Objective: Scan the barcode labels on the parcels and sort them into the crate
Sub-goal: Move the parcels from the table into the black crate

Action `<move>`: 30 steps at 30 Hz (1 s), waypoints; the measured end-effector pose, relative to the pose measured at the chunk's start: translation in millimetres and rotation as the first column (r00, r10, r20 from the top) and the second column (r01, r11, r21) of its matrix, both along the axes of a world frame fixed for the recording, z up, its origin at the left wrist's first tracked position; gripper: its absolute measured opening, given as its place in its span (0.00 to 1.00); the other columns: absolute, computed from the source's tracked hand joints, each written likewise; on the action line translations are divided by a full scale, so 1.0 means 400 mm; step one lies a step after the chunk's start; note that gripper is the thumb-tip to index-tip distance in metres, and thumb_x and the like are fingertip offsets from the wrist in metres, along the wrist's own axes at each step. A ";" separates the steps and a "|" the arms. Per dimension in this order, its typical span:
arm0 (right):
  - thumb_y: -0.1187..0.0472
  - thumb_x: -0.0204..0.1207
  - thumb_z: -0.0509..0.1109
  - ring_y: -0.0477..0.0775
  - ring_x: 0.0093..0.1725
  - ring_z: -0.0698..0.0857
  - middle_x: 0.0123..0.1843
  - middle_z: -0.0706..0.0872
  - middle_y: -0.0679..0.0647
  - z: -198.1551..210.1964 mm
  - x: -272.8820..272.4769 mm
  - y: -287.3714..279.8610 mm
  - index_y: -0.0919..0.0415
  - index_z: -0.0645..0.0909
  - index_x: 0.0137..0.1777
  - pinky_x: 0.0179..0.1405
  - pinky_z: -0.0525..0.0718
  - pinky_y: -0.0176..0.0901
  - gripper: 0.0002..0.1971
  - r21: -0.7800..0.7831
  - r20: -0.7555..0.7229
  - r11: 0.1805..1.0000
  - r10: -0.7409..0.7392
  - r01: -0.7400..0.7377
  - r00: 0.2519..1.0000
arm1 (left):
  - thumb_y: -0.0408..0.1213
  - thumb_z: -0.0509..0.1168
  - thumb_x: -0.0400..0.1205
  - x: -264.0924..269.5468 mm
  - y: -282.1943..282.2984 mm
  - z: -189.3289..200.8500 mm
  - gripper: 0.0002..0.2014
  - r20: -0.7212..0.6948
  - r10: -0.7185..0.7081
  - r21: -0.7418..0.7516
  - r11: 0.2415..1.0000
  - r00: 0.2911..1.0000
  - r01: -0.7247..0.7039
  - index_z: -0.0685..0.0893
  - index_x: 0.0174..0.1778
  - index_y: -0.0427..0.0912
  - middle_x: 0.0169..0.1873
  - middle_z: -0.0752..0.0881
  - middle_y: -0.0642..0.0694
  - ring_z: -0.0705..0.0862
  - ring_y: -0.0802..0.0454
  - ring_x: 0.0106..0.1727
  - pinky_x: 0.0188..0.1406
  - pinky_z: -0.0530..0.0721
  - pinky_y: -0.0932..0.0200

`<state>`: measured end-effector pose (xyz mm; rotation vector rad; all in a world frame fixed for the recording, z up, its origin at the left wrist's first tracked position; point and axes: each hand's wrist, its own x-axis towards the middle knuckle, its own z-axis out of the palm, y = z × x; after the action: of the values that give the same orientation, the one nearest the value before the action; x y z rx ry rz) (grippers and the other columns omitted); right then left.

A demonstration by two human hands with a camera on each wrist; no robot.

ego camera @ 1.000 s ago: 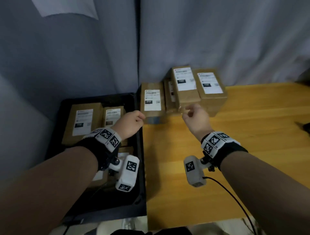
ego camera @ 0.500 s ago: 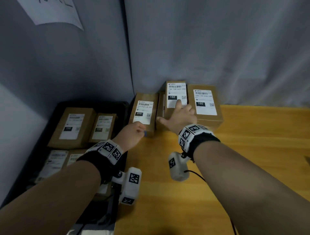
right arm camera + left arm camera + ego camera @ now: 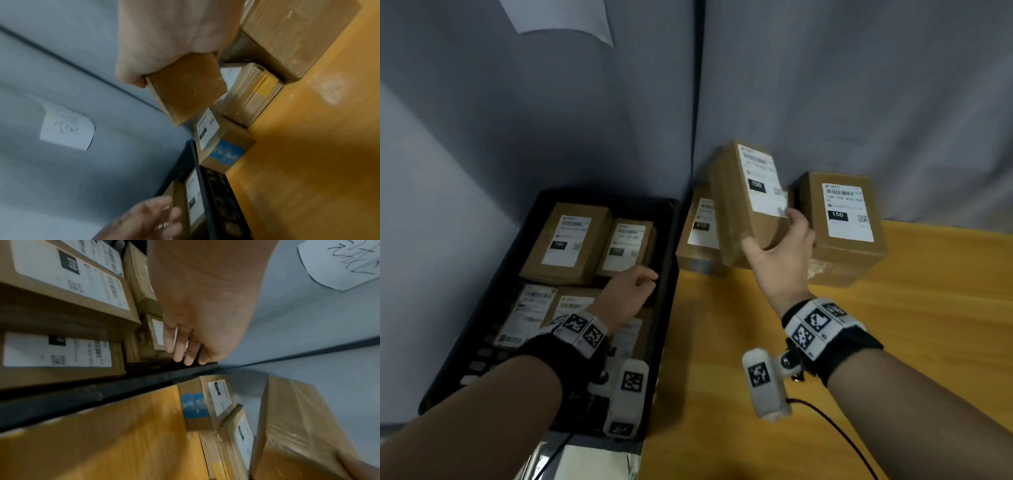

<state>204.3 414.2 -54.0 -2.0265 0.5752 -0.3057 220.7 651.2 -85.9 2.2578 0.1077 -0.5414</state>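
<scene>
My right hand (image 3: 777, 245) grips a brown cardboard parcel (image 3: 743, 202) by its near end and holds it tilted above the table, white label up. In the right wrist view the same parcel (image 3: 185, 87) sticks out from under my palm. My left hand (image 3: 631, 289) hovers over the black crate (image 3: 669, 240) with loosely bent fingers (image 3: 179, 353) and holds nothing. Several labelled parcels (image 3: 566, 240) lie in the crate. On the table stand a parcel with blue tape (image 3: 697, 233) and a larger labelled parcel (image 3: 846, 219).
The yellow wooden table (image 3: 825, 377) stretches right and toward me. A grey curtain (image 3: 825, 85) closes off the back, with a sheet of paper (image 3: 561, 17) pinned on it. Flat parcels (image 3: 252, 95) lie under the lifted one. A cable (image 3: 835, 431) trails from my right wrist.
My right hand went from resting on the middle parcel's label to gripping that parcel and lifting it off the pile. My left hand drew back from the blue-taped parcel to over the crate.
</scene>
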 end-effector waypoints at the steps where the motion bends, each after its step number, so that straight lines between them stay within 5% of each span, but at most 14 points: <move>1: 0.48 0.66 0.77 0.57 0.73 0.68 0.72 0.68 0.55 -0.001 -0.011 0.028 0.54 0.62 0.79 0.74 0.70 0.53 0.42 0.024 0.019 0.999 0.049 -0.049 0.999 | 0.41 0.58 0.87 -0.003 0.019 0.004 0.08 -0.018 0.052 -0.063 0.997 0.998 -0.053 0.80 0.57 0.49 0.58 0.84 0.44 0.83 0.53 0.54 0.53 0.79 0.60; 6: 0.47 0.64 0.80 0.53 0.73 0.68 0.70 0.65 0.50 -0.006 -0.051 0.221 0.48 0.58 0.79 0.74 0.70 0.48 0.46 0.078 -0.083 0.937 0.347 -0.341 0.934 | 0.67 0.57 0.77 0.007 0.096 0.056 0.33 -0.235 0.242 -0.407 0.855 0.941 -0.322 0.66 0.76 0.56 0.63 0.81 0.47 0.82 0.46 0.62 0.63 0.81 0.44; 8: 0.45 0.63 0.79 0.54 0.73 0.66 0.67 0.62 0.49 -0.022 -0.073 0.303 0.43 0.53 0.80 0.73 0.72 0.50 0.49 0.042 -0.191 0.866 0.497 -0.499 0.846 | 0.65 0.66 0.72 0.018 0.136 0.067 0.37 -0.310 0.277 -0.482 0.779 0.909 -0.402 0.64 0.76 0.62 0.64 0.82 0.50 0.84 0.45 0.62 0.54 0.86 0.42; 10: 0.42 0.64 0.77 0.57 0.73 0.65 0.64 0.61 0.50 -0.045 -0.090 0.368 0.40 0.50 0.81 0.72 0.72 0.50 0.50 0.043 -0.293 0.771 0.617 -0.635 0.730 | 0.55 0.73 0.74 0.027 0.182 0.062 0.39 -0.305 0.306 -0.425 0.803 0.902 -0.416 0.60 0.78 0.63 0.63 0.83 0.51 0.85 0.46 0.59 0.40 0.89 0.49; 12: 0.38 0.69 0.73 0.59 0.75 0.65 0.68 0.63 0.52 -0.068 -0.094 0.410 0.41 0.49 0.83 0.73 0.71 0.49 0.47 0.113 -0.343 0.731 0.664 -0.672 0.665 | 0.48 0.73 0.75 0.027 0.222 0.048 0.40 -0.300 0.285 -0.336 0.861 0.910 -0.381 0.57 0.79 0.61 0.63 0.83 0.49 0.85 0.45 0.58 0.43 0.87 0.49; 16: 0.45 0.77 0.70 0.56 0.77 0.70 0.78 0.68 0.55 -0.115 -0.065 0.459 0.48 0.55 0.84 0.73 0.71 0.45 0.39 0.282 -0.266 0.818 0.569 -0.502 0.778 | 0.50 0.67 0.80 -0.005 0.261 0.024 0.32 -0.397 0.072 -0.291 0.936 0.915 -0.200 0.60 0.78 0.62 0.60 0.84 0.52 0.84 0.51 0.56 0.47 0.84 0.53; 18: 0.50 0.79 0.69 0.59 0.76 0.71 0.78 0.70 0.59 -0.137 -0.050 0.467 0.51 0.56 0.84 0.74 0.73 0.50 0.37 0.252 -0.313 0.842 0.537 -0.476 0.783 | 0.51 0.63 0.83 -0.014 0.259 0.002 0.29 -0.400 0.028 -0.243 0.961 0.916 -0.136 0.63 0.80 0.57 0.59 0.83 0.52 0.83 0.55 0.52 0.44 0.81 0.57; 21: 0.55 0.80 0.66 0.63 0.70 0.76 0.74 0.71 0.63 -0.152 -0.043 0.464 0.51 0.58 0.84 0.69 0.77 0.49 0.33 0.110 -0.463 0.848 0.505 -0.518 0.728 | 0.49 0.62 0.84 -0.005 0.261 -0.041 0.23 -0.389 -0.035 -0.110 0.994 0.920 -0.009 0.73 0.76 0.48 0.62 0.84 0.47 0.83 0.49 0.56 0.53 0.84 0.52; 26: 0.65 0.82 0.62 0.63 0.67 0.80 0.69 0.80 0.63 -0.186 -0.054 0.506 0.62 0.72 0.76 0.62 0.82 0.48 0.22 -0.075 -0.648 0.711 0.498 -0.700 0.576 | 0.39 0.61 0.86 0.011 0.309 -0.079 0.14 -0.382 -0.138 0.058 0.983 0.914 0.173 0.80 0.65 0.38 0.56 0.85 0.39 0.86 0.47 0.46 0.46 0.87 0.53; 28: 0.67 0.81 0.63 0.62 0.60 0.83 0.59 0.84 0.61 -0.206 -0.060 0.535 0.67 0.81 0.61 0.55 0.84 0.49 0.11 -0.085 -0.760 0.572 0.493 -0.816 0.424 | 0.37 0.59 0.86 0.011 0.337 -0.084 0.13 -0.332 -0.195 0.118 0.962 0.923 0.246 0.83 0.61 0.35 0.55 0.86 0.37 0.86 0.43 0.47 0.49 0.86 0.50; 30: 0.67 0.82 0.63 0.58 0.47 0.83 0.45 0.81 0.57 -0.219 -0.060 0.562 0.65 0.78 0.43 0.40 0.81 0.44 0.06 -0.084 -0.803 0.465 0.493 -0.882 0.336 | 0.35 0.58 0.85 0.012 0.358 -0.084 0.14 -0.239 -0.230 0.166 0.948 0.943 0.273 0.85 0.56 0.30 0.52 0.87 0.34 0.85 0.39 0.52 0.55 0.84 0.49</move>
<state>180.3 639.0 -141.5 -2.6928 -0.1244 1.0526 225.4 794.5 -119.4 2.4142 -0.0226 -0.9524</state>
